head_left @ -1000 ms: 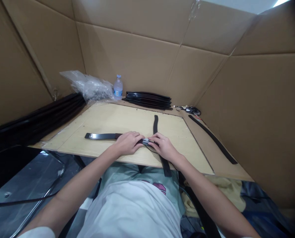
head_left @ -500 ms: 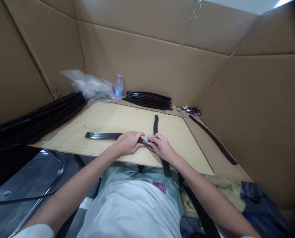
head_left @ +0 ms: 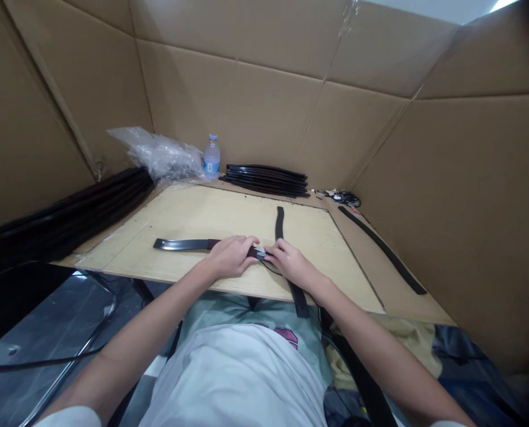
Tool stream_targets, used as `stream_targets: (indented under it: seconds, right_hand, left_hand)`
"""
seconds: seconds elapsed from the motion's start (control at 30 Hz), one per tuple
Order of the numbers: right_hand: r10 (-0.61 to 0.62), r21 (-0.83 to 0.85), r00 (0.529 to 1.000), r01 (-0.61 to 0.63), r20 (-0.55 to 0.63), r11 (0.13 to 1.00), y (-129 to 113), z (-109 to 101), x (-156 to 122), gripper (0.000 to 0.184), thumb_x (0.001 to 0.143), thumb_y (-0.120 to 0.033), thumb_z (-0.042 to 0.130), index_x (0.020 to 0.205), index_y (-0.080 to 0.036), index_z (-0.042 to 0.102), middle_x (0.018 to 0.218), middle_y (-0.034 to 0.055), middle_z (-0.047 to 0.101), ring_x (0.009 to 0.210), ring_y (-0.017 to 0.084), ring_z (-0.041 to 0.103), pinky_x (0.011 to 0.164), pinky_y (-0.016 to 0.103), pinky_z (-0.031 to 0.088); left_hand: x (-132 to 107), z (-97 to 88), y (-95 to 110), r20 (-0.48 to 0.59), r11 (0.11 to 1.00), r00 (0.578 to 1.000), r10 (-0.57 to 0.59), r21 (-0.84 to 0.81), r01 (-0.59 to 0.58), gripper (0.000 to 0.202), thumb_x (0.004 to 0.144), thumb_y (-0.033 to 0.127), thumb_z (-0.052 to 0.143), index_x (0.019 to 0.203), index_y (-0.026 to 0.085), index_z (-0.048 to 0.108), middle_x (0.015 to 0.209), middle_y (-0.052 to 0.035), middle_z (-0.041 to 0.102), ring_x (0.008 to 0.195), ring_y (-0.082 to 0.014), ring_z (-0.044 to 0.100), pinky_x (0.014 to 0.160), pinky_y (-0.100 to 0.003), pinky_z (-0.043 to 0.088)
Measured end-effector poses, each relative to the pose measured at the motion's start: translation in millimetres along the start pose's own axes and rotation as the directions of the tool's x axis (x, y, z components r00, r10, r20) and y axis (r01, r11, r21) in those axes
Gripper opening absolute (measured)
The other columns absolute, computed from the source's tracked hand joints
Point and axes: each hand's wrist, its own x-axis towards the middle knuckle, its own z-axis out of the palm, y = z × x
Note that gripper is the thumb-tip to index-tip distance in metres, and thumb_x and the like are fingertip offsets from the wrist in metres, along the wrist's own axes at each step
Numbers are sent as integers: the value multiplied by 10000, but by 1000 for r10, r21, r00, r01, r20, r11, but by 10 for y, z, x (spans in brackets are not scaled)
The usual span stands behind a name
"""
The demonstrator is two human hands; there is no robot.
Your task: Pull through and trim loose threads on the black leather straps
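Black strap (head_left: 182,244), lying flat on the board (head_left: 193,216) near its front edge, pinned under the closed left hand (head_left: 229,256) while the right hand (head_left: 291,264) pinches a small metal clip (head_left: 261,253) at its end: likely risk, clip slipping off if either grip shifts.

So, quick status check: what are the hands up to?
Left hand pressing black strip on board. Right hand at small metal clip. Second strip crosses beneath.
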Motion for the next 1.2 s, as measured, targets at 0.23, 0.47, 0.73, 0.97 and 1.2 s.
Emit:
stream_targets:
  seconds: [0.23, 0.47, 0.73, 0.97, 1.2]
  right_hand:
    - [13, -6, 1000, -13, -28, 1000, -5, 15, -33, 272, 916, -277, 413, 1085, -148, 583, 855, 84, 507, 736, 182, 524, 695, 308, 487]
    - [29, 14, 999, -28, -32, 1000, -54, 65, 7, 249, 917, -261, 414, 1093, -156, 556, 859, 73, 488, 737, 163, 517, 687, 284, 489]
    - [-17, -21, 998, 16, -59, 1000, -56, 62, -35, 268, 924, -262, 399, 1116, -136, 536, 852, 85, 477, 773, 188, 499, 686, 310, 481]
    - [-44, -43, 995, 40, -92, 998, -61, 60, -34, 271, 928, -262, 385, 1115, -143, 540, 845, 87, 479, 758, 190, 486, 669, 317, 470]
    - [-54, 10, 998, 54, -29, 998, -35, 17, 32, 258, 927, -259, 396, 1122, -156, 528, 882, 81, 489, 779, 172, 498, 702, 297, 478]
  left_hand:
    - [9, 2, 11, 6, 1000, 1000, -6, -10, 6, 368, 849, 409, 464, 1140, 185, 451, 1042, -103, 620, 1001, -247, 576, 846, -364, 433]
    - [4, -2, 22, -16, 1000, 1000, 0, -7, -1, 369, 844, 404, 476, 1142, 188, 447, 1038, -99, 618, 995, -245, 575, 846, -361, 432]
    - [7, 8, 14, -5, 1000, 1000, -2, -6, 2, 390, 845, 417, 472, 1155, 182, 438, 1056, -106, 615, 1010, -254, 571, 850, -364, 431]
    - [9, 14, 8, -12, 1000, 1000, 6, -9, -6, 378, 839, 408, 483, 1140, 182, 452, 1045, -110, 617, 1000, -254, 574, 843, -369, 433]
    - [10, 0, 22, -18, 1000, 1000, 11, -7, -11, 375, 838, 396, 493, 1147, 188, 448, 1049, -105, 615, 999, -252, 573, 844, -366, 429]
